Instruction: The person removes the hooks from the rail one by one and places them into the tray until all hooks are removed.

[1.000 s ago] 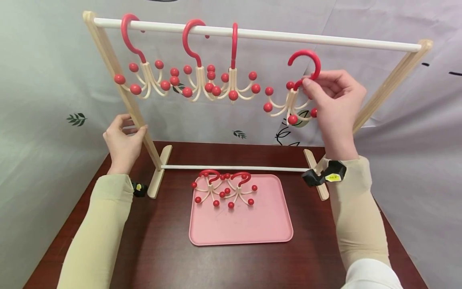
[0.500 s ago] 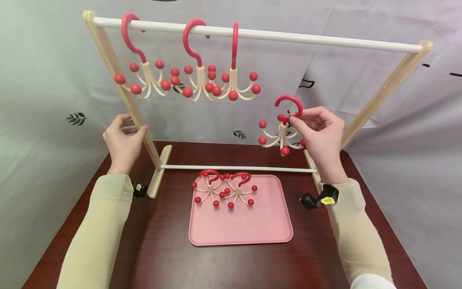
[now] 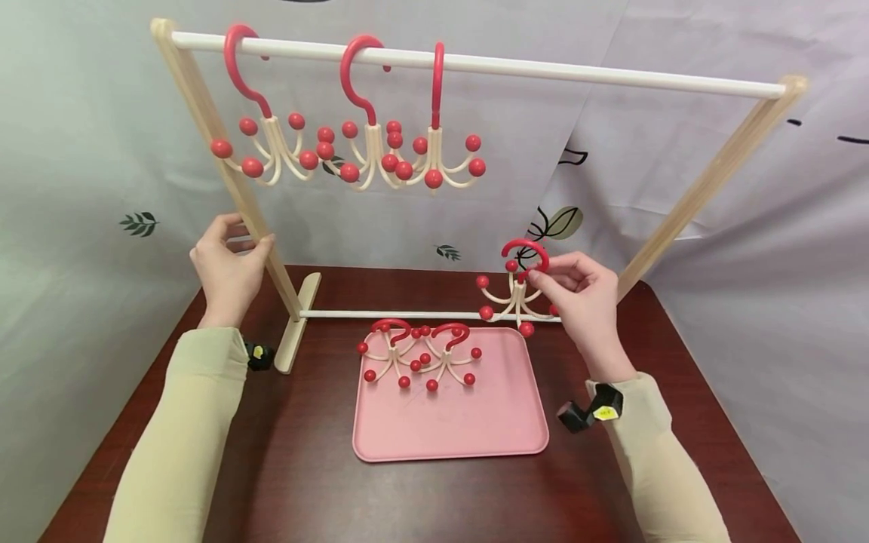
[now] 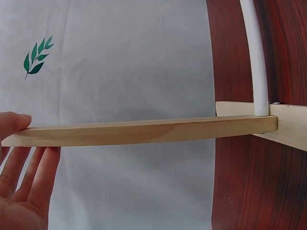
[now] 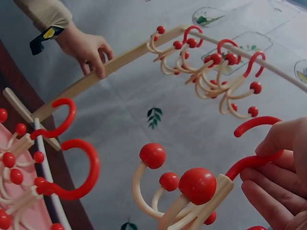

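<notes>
Your right hand [image 3: 584,302] pinches the red-hooked cream hanger [image 3: 517,290] above the pink plastic tray's [image 3: 516,445] back edge | your left hand [image 3: 227,268] grips the wooden rack leg [image 3: 234,188].

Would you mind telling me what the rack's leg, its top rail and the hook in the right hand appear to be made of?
Rack leg: pale unfinished-looking wood, with visible grain in the left wrist view. Top rail: smooth white rod, plastic or painted; I cannot tell which. Hook, pinched by the right hand: apparently glossy moulded plastic, red hook and balls on cream arms.

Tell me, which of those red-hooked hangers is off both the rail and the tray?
The hanger pinched in the right hand, above the pink tray's far right corner. Three hang on the rail; two lie in the tray.
</notes>
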`<action>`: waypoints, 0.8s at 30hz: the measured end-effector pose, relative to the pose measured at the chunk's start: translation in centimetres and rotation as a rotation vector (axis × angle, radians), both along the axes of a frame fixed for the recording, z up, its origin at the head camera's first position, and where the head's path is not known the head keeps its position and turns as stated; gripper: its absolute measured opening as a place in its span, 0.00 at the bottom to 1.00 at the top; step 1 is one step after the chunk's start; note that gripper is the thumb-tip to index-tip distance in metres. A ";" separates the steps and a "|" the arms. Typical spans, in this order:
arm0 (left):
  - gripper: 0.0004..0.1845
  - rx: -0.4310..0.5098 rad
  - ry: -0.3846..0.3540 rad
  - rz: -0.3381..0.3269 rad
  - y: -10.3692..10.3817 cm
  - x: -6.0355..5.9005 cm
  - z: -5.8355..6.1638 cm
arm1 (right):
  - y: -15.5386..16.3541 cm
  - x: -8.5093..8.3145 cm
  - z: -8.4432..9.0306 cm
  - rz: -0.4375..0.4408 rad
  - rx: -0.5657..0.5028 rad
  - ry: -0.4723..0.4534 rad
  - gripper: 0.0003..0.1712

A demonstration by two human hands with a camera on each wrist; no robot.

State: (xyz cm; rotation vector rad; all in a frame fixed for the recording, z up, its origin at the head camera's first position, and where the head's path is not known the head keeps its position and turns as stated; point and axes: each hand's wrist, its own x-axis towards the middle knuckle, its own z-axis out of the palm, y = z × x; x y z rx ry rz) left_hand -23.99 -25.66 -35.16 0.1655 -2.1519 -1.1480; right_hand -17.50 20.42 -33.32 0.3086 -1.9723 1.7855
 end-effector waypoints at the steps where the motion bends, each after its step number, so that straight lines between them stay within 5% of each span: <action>1: 0.20 0.000 -0.001 -0.001 0.0 0.0 0.0 | 0.0 0.1 -0.4 -0.004 0.006 -0.014 0.10; 24: 0.19 -0.007 0.010 -0.004 -0.1 -0.2 -0.2 | 0.6 1.8 -8.9 0.011 0.037 -0.235 0.11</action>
